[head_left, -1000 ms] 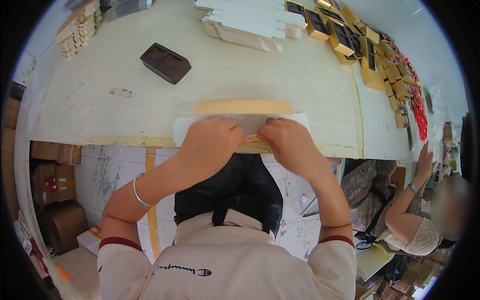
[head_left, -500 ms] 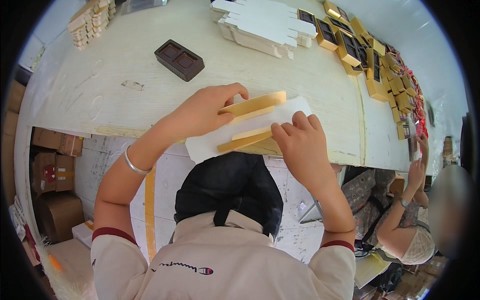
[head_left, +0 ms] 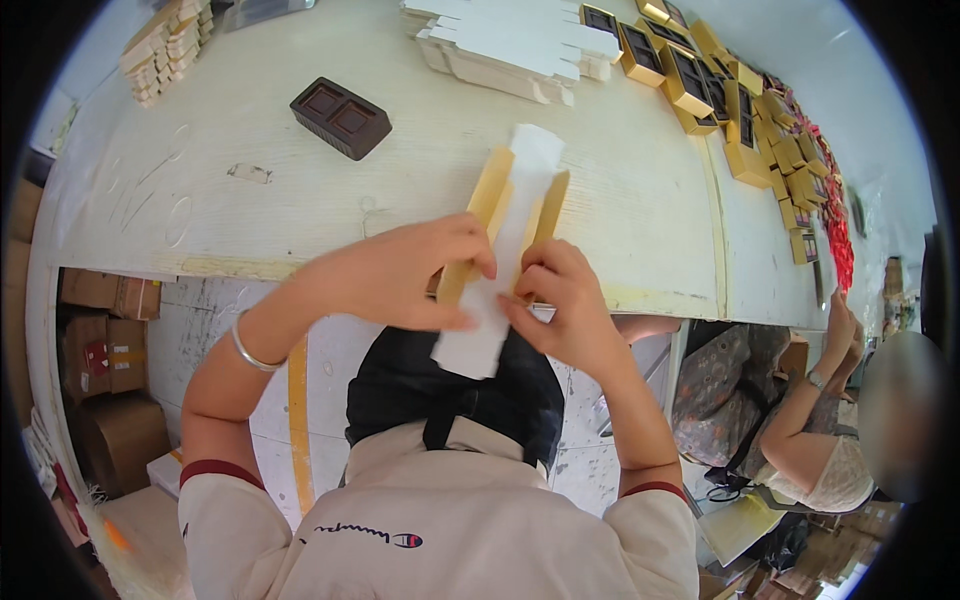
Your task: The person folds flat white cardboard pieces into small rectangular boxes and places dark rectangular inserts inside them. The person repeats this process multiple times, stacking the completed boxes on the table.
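A partly folded carton (head_left: 519,205), white inside with gold side walls standing up, lies lengthwise over the table's front edge. Its near white end flap hangs out above my lap. My left hand (head_left: 415,268) is closed around the near part of the left gold wall, thumb low and fingers over the top. On the other side my right hand (head_left: 562,308) pinches the near end of the right wall, its fingertips against the white base. Farther back on the table sits a dark brown plastic tray (head_left: 341,117) with two square hollows.
A stack of flat white carton blanks (head_left: 510,45) lies at the back. Gold boxes with dark trays (head_left: 690,85) crowd the far right, beside red ribbon (head_left: 838,245). Pale folded pieces (head_left: 165,45) are stacked far left. A co-worker's hand (head_left: 842,328) is at the right.
The carton has turned from lying slantwise to pointing away from me. Both hands have moved down to its near end, and my right hand has shifted left.
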`<control>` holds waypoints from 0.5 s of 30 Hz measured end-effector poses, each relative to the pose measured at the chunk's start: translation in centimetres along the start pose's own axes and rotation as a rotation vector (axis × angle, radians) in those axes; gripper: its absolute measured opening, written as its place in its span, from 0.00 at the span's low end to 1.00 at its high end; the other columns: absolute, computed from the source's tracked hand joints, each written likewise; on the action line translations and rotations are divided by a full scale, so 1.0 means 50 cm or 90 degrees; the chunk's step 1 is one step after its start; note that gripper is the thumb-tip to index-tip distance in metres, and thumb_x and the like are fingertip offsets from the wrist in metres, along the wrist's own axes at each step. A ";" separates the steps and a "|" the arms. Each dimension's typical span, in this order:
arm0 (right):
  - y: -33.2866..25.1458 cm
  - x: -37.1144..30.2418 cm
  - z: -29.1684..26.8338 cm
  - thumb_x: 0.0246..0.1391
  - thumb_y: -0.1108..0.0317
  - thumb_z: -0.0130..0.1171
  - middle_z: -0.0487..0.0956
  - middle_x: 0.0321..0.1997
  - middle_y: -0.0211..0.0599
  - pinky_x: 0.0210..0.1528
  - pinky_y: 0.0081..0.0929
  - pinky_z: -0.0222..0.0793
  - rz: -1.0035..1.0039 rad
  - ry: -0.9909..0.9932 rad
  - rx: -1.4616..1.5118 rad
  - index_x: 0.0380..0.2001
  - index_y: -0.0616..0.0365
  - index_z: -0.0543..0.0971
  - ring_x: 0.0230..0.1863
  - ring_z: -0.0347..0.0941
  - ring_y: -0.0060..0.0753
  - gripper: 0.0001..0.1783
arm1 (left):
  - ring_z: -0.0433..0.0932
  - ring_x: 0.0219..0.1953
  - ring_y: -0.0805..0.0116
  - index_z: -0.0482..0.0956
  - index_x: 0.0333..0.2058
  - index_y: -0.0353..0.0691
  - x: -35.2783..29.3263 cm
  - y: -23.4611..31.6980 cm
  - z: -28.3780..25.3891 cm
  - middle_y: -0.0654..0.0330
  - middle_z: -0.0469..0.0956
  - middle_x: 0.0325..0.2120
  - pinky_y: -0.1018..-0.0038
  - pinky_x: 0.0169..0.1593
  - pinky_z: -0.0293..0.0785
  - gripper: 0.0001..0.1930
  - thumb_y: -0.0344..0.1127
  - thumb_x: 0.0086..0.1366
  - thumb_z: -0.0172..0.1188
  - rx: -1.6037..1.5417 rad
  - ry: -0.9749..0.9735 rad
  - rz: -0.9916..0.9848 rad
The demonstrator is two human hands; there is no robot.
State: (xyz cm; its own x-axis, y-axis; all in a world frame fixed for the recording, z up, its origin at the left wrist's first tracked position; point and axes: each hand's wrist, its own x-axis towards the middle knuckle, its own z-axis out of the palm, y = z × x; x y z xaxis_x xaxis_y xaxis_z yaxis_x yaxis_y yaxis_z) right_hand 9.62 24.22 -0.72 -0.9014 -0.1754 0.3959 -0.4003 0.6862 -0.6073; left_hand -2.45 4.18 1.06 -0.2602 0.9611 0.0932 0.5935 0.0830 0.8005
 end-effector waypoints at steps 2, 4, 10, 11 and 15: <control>0.017 -0.005 0.005 0.39 0.79 0.63 0.68 0.31 0.39 0.34 0.34 0.63 0.048 -0.006 0.095 0.19 0.61 0.69 0.32 0.65 0.43 0.11 | 0.75 0.28 0.63 0.74 0.41 0.39 -0.002 0.005 -0.010 0.59 0.71 0.43 0.72 0.33 0.73 0.16 0.28 0.53 0.66 -0.055 -0.038 0.023; 0.011 0.000 -0.004 0.40 0.80 0.62 0.67 0.30 0.39 0.33 0.33 0.63 0.060 -0.031 0.107 0.19 0.63 0.68 0.31 0.65 0.43 0.11 | 0.75 0.28 0.61 0.74 0.42 0.37 -0.003 -0.002 -0.003 0.58 0.74 0.35 0.71 0.36 0.73 0.20 0.32 0.52 0.69 -0.030 -0.016 0.028; -0.016 0.012 -0.011 0.43 0.83 0.58 0.67 0.32 0.42 0.34 0.35 0.66 0.121 -0.107 0.166 0.27 0.64 0.69 0.33 0.67 0.46 0.08 | 0.74 0.27 0.68 0.75 0.37 0.38 0.030 0.015 0.036 0.61 0.75 0.25 0.74 0.31 0.72 0.17 0.30 0.49 0.71 0.095 0.080 0.012; -0.023 0.015 -0.011 0.43 0.83 0.57 0.66 0.32 0.42 0.35 0.35 0.66 0.132 -0.102 0.146 0.28 0.65 0.69 0.33 0.67 0.47 0.09 | 0.74 0.26 0.68 0.75 0.36 0.38 0.033 0.017 0.044 0.61 0.75 0.25 0.74 0.30 0.71 0.16 0.29 0.49 0.70 0.070 0.097 -0.014; -0.038 0.013 -0.008 0.43 0.86 0.56 0.68 0.40 0.41 0.39 0.32 0.68 0.153 -0.107 0.100 0.34 0.64 0.68 0.35 0.68 0.40 0.14 | 0.72 0.23 0.68 0.76 0.34 0.38 0.029 0.026 0.068 0.61 0.74 0.23 0.74 0.27 0.69 0.13 0.28 0.49 0.70 0.008 0.156 -0.079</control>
State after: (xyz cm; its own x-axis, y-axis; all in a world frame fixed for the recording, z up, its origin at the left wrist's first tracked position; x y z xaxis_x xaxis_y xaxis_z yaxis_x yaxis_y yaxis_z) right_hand 9.84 23.11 0.97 -0.9824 -0.1455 0.1175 -0.1824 0.6066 -0.7738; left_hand 0.55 6.59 0.23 -0.5077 0.8507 0.1361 0.5539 0.2013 0.8079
